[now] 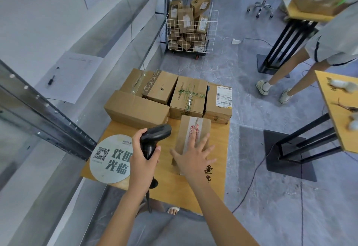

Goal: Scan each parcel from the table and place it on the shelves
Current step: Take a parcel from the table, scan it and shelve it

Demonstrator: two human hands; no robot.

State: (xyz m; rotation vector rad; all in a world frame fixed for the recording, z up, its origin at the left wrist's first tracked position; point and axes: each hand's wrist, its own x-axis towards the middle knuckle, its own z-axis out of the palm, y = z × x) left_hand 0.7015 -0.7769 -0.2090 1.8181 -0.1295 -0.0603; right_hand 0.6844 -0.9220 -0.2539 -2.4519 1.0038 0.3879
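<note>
A grey tiled floor [242, 94] spreads round a small wooden desk [219, 160], with metal shelves [48, 114] along the wall off beyond the left hand [142, 153]. That hand has its fingers curled round the grip of a black barcode scanner [155, 137], whose head points forward and toward the right hand [193, 153]. The right hand lies flat, fingers straight and spread, on top of a taped parcel [191, 131] on the desk; it presses the parcel rather than grasps it. Five more boxes [135, 108] sit packed together just past both hands, one bearing a white shipping label [224, 96]. No label shows on the parcel's upper face, so the step probably calls for turning it until the barcode faces up, then steadying it while the scanner's window is squared to the code. Both forearms reach forward from the bottom edge, the right one angled inward across the desk. A wire cart of boxes [191, 27] stands far ahead
</note>
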